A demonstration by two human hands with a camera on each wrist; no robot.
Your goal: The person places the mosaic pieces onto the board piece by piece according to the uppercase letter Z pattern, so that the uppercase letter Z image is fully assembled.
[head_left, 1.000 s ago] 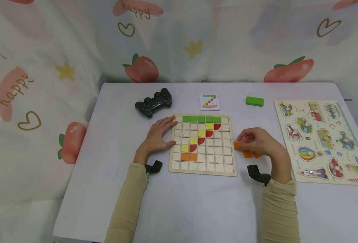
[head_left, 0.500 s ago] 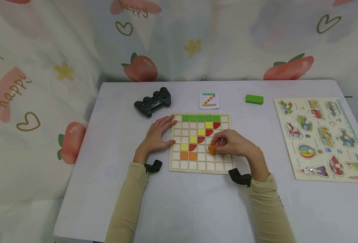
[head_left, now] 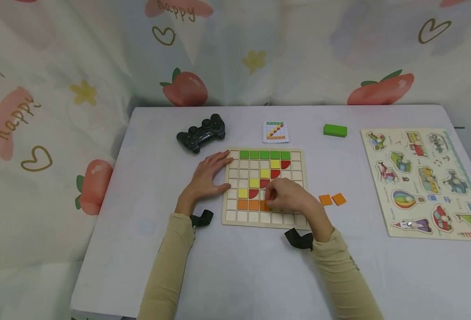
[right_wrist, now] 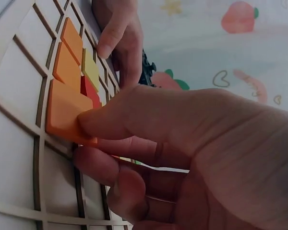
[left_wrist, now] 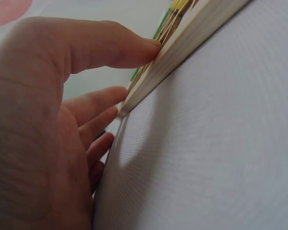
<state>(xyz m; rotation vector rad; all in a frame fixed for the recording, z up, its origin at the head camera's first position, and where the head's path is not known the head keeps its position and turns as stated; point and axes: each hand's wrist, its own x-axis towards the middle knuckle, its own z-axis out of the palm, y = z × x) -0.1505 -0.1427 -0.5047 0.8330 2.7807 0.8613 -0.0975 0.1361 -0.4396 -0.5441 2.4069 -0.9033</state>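
My right hand (head_left: 286,195) is over the wooden grid board (head_left: 235,221), pinching an orange square tile (right_wrist: 67,111) between thumb and fingers. That tile is at the cell right of two orange tiles (head_left: 248,205) in the lower row, its near edge still raised in the right wrist view. My left hand (head_left: 207,178) rests at the board's left edge, fingers spread and straight, thumb (left_wrist: 134,50) touching the rim. Green squares (head_left: 264,154) line the top row. Yellow squares (head_left: 254,183) and red quarter-round tiles (head_left: 285,165) run diagonally below.
Two loose orange tiles (head_left: 332,199) lie right of the board. Behind it are a black game controller (head_left: 201,134), a small pattern card (head_left: 276,132) and a green block (head_left: 335,130). A picture puzzle board (head_left: 427,184) lies at the right.
My right hand has picked up an orange tile from the loose ones beside the board and carried it left to the lower row. The left hand has stayed at the board's edge.
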